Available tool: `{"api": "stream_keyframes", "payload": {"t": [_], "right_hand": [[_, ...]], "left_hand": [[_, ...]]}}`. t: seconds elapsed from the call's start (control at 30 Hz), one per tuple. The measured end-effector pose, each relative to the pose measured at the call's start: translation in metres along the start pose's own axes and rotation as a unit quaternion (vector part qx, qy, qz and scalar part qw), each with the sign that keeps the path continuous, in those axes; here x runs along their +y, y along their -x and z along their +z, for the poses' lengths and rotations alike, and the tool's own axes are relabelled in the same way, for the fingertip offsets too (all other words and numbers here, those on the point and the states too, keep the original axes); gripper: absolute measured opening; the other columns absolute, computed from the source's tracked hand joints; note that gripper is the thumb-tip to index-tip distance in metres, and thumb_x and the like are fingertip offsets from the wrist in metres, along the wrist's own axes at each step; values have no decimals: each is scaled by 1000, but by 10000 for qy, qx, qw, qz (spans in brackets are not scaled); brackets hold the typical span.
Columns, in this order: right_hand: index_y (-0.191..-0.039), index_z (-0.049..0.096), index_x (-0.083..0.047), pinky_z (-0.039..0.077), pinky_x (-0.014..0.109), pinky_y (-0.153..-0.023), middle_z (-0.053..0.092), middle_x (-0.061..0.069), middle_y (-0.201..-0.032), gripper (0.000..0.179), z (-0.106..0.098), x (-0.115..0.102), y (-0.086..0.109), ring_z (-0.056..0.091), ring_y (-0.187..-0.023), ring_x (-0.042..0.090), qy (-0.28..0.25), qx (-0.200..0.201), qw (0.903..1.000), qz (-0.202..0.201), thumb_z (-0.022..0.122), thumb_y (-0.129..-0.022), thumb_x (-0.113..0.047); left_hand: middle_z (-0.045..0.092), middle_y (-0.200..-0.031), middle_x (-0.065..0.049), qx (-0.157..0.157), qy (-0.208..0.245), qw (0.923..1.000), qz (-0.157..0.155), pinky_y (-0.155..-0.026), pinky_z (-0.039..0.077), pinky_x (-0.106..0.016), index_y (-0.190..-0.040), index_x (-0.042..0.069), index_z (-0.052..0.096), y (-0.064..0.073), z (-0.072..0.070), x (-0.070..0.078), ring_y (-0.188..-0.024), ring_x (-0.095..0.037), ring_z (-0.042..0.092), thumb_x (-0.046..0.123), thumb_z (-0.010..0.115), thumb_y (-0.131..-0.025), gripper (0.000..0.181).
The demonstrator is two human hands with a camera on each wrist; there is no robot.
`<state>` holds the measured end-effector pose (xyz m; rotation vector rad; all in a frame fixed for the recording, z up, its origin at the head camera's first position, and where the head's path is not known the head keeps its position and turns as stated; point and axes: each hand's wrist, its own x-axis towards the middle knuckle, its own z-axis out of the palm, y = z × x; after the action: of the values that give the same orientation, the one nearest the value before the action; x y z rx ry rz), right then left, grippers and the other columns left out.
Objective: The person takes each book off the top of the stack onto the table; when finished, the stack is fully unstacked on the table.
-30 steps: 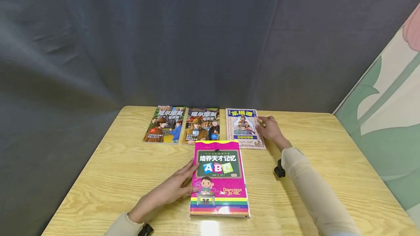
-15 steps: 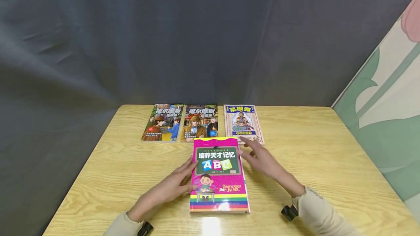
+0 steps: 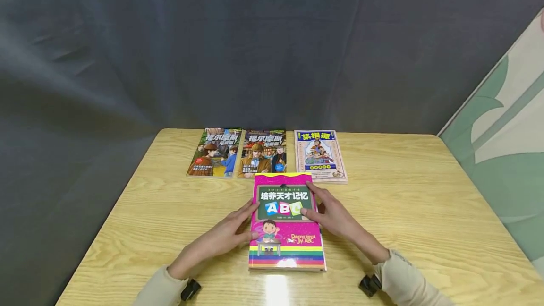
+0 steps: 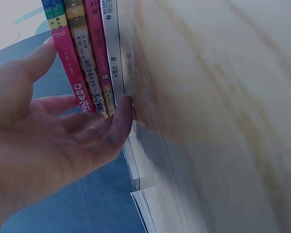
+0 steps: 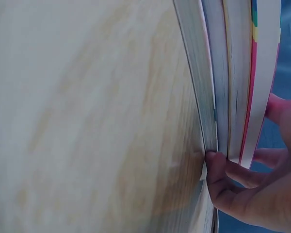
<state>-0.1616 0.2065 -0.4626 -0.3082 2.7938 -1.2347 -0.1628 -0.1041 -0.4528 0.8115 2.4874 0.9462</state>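
A stack of several books lies near the table's middle, topped by a pink book [image 3: 282, 233] with "ABC" on its cover. My left hand [image 3: 221, 237] holds the stack's left side, thumb at the cover's edge and fingers against the spines [image 4: 94, 63]. On the opposite side my right hand [image 3: 340, 216] grips the stack, its thumb on the cover. In the right wrist view its bent fingers [image 5: 218, 177] touch the page edges [image 5: 237, 82], down to the lowest book. The stack's underside is hidden.
Three books lie in a row along the back: a detective comic [image 3: 214, 152] at left, another [image 3: 262, 152] in the middle, and a blue-and-cream book [image 3: 320, 157] at right. A dark curtain [image 3: 255, 46] hangs behind the wooden table [image 3: 408, 192].
My right hand has come back from the blue-and-cream book to the stack's right side and now grips it. My left hand has stayed on the left side.
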Motion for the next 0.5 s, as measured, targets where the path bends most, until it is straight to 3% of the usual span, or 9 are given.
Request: {"api": "stream_keyframes", "payload": {"t": [0.27,0.5], "right_hand": [[-152,30,-13,54,29,-72,40,20,-147,74,-9,6,4,63,-94,25,-623,-54,9977,247,68,-91,-30],[-148,39,-13,52,35,-75,50,25,-131,65,-10,16,9,58,-93,27,-1446,-203,9890,232,67,-91,-24]], "left_hand": [[13,-160,-7,84,-115,9997,178,-112,21,-58,-156,20,16,-1,-1,-1,-142,-38,22,45,55,-95,76],[14,-160,-10,-67,-279,9990,328,-112,22,-58,-154,12,22,2,0,-4,-141,-40,22,41,57,-95,74]]}}
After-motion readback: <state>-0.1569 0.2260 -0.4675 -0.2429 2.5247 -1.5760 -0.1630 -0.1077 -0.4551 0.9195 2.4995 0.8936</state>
